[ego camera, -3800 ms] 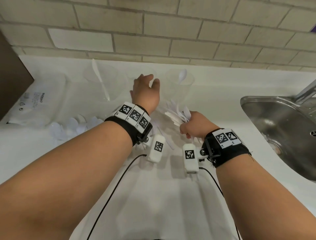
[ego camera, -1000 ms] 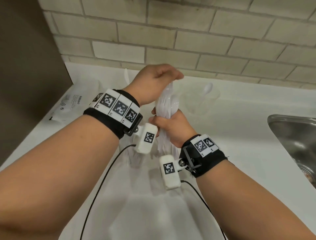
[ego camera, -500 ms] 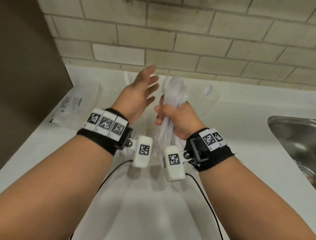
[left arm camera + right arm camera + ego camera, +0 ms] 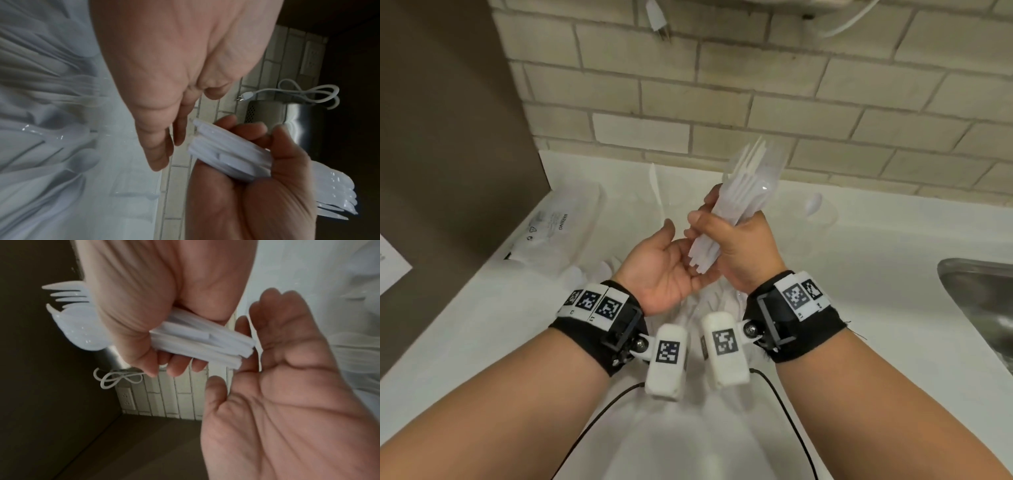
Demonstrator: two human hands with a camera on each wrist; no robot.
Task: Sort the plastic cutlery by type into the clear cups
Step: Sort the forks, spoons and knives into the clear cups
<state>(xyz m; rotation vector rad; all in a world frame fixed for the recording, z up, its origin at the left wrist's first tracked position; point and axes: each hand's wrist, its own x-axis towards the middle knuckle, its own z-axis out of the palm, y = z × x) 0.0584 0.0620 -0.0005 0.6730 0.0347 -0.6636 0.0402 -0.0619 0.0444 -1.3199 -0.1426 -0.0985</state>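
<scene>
My right hand [image 4: 726,240] grips a bundle of white plastic forks [image 4: 744,192] around the handles, tines pointing up and away. The left hand [image 4: 674,263] lies open, palm up, just under the handle ends [image 4: 703,257], touching or nearly touching them. The right wrist view shows the fork bundle [image 4: 201,344] in my fist and the open left palm [image 4: 287,386] beside its ends. One clear cup [image 4: 820,212] with a spoon stands at the back right. A second cup [image 4: 657,192], holding a knife, stands at the back left. Loose white cutlery [image 4: 592,274] lies on the counter below my hands.
A clear plastic bag [image 4: 558,226] lies at the back left against a brown cabinet side [image 4: 448,137]. The steel sink [image 4: 979,308] is at the right edge. A brick wall [image 4: 722,102] backs the white counter [image 4: 859,274], with a power plug [image 4: 659,24] hanging above.
The left hand has dropped from beside the fork tines and turned palm up under the handle ends. The right hand keeps its grip and has tilted the bundle rightward.
</scene>
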